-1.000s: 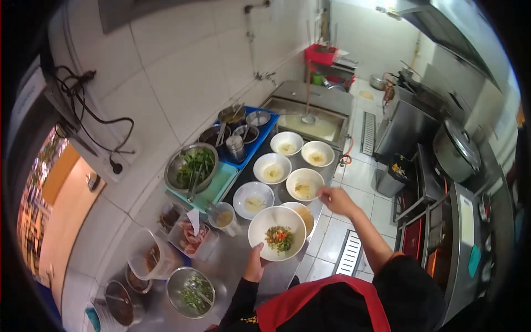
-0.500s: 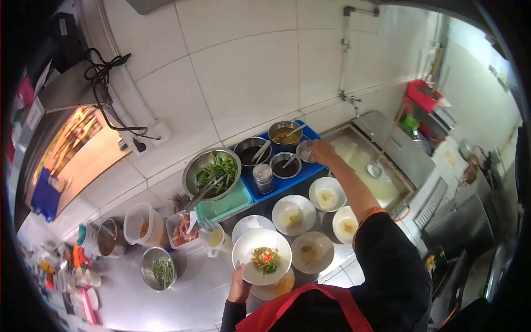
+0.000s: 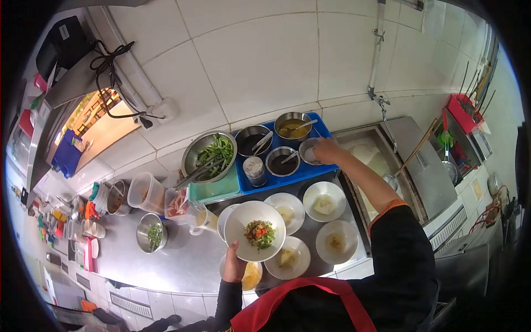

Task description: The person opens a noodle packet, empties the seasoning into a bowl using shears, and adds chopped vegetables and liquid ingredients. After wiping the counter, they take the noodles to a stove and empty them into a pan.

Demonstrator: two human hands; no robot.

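My left hand [image 3: 234, 265] holds a white bowl [image 3: 254, 231] by its near rim, above the steel counter. The bowl carries chopped green, red and brown toppings. My right hand [image 3: 326, 150] reaches out to a small metal condiment bowl [image 3: 307, 152] at the right end of the blue tray [image 3: 310, 171], fingers closed over its spoon or rim; I cannot tell which. Several white bowls with pale contents [image 3: 324, 201] stand on the counter below my right arm.
The blue tray also holds metal pots of dark sauce [image 3: 282, 162] and yellow sauce [image 3: 291, 126] and a shaker [image 3: 254, 169]. A steel bowl of greens with tongs [image 3: 209, 157] stands on a green tray. Plastic tubs [image 3: 145, 193], a bowl of herbs [image 3: 152, 234], a sink [image 3: 381, 160].
My head has swung left, so the counter now fills the view. My right hand moved from the white bowls to the blue tray's condiment bowl. The left hand kept hold of its bowl.
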